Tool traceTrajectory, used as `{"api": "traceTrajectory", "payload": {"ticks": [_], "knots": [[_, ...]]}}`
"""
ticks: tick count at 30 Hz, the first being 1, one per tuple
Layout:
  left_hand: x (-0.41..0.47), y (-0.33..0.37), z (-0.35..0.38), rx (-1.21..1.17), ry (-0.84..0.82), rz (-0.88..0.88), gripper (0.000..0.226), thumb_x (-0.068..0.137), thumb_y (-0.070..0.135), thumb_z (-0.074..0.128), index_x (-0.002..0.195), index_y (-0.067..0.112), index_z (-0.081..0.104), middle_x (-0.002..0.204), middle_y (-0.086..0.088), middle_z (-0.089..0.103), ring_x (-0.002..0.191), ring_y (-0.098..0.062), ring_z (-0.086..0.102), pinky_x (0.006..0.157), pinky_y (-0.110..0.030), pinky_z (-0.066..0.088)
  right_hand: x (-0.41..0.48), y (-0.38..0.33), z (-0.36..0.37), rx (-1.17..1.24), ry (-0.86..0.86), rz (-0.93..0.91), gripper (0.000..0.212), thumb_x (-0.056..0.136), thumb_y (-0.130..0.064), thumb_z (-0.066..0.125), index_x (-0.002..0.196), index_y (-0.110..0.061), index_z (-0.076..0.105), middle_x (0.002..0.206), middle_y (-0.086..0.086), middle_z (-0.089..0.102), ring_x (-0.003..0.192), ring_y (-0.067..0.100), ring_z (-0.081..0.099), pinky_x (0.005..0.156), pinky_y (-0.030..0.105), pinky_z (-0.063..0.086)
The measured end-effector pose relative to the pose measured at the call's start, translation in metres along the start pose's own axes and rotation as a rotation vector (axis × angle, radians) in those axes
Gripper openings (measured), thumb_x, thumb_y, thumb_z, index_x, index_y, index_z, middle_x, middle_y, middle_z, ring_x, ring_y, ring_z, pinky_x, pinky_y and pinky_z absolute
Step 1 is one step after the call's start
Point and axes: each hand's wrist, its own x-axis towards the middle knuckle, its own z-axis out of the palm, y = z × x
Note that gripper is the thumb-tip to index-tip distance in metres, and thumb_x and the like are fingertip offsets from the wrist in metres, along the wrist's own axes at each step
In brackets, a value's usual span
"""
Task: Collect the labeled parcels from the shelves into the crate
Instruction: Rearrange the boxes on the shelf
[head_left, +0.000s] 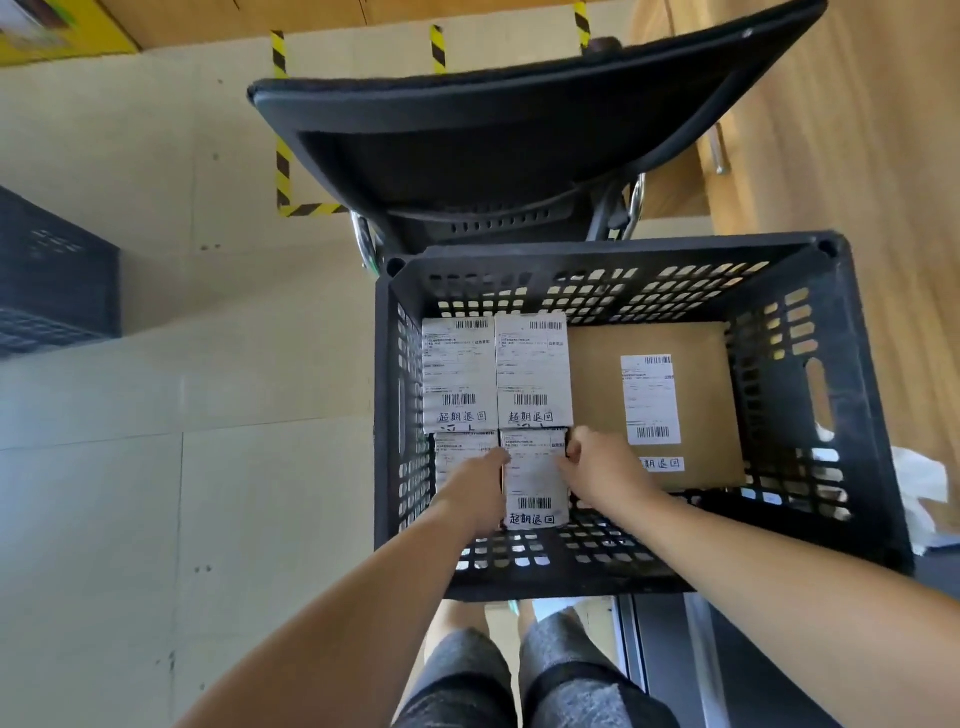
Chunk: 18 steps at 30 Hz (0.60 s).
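Parcels (460, 369) number five, all inside the crate (852, 415) at frame centre: four small white ones in a two-by-two block on its left side and one flat brown parcel (597, 374) on its right. Left hand (480, 486) reaches down between the two lower white ones, fingers hidden, so its grip cannot be told. Right hand (597, 467) curls its fingers on the right edge of the lower-right parcel (535, 483). One chair (519, 130) stands above the crate; a second crate (52, 270) sits at the left edge

Crate (857, 415): four white parcels (460, 371) in two-by-two block against left wall, labels up, sides touching. Brown parcel (597, 384) flat just beside them, label up, filling right side to far wall.
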Motion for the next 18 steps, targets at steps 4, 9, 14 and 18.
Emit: {"api": "traceTrajectory", "payload": {"ticks": [4,9,14,18], "knots": [[0.0,0.003,-0.001,0.519,-0.065,0.168,0.084,0.09,-0.004,0.055,0.159,0.029,0.022,0.168,-0.004,0.013,0.149,-0.034,0.026,0.121,-0.057,0.025,-0.005,-0.001,0.004,-0.127,-0.25,-0.23,0.048,0.102,-0.021,0.056,0.149,-0.023,0.049,0.157,-0.002,0.041,0.141,0.018,0.043,0.118,0.037,0.036],[0.0,-0.003,0.0,0.754,-0.165,0.127,0.082,0.095,0.012,0.058,0.162,0.024,0.013,0.17,0.006,-0.007,0.155,-0.029,-0.001,0.12,-0.069,0.003,0.001,0.0,0.018,-0.306,-0.328,-0.296,0.061,0.098,-0.01,0.053,0.156,-0.026,0.04,0.163,-0.007,0.024,0.149,0.021,0.026,0.123,0.036,0.025],[-0.005,0.001,-0.004,0.661,-0.159,0.133,0.075,0.097,0.016,0.059,0.16,0.025,0.019,0.17,0.003,0.0,0.155,-0.03,0.009,0.121,-0.067,0.003,-0.002,-0.006,0.014,-0.304,-0.367,-0.255,0.065,0.1,-0.015,0.052,0.16,-0.026,0.03,0.169,-0.006,0.014,0.153,0.023,0.021,0.124,0.038,0.022],[-0.034,0.024,-0.035,0.518,-0.098,0.18,0.065,0.101,0.02,0.053,0.159,0.025,0.026,0.166,-0.004,0.022,0.15,-0.03,0.026,0.123,-0.06,0.014,-0.023,-0.023,-0.017,-0.207,-0.283,-0.241,0.061,0.104,-0.023,0.053,0.16,-0.023,0.029,0.169,-0.001,0.019,0.154,0.022,0.023,0.124,0.036,0.021]]}}
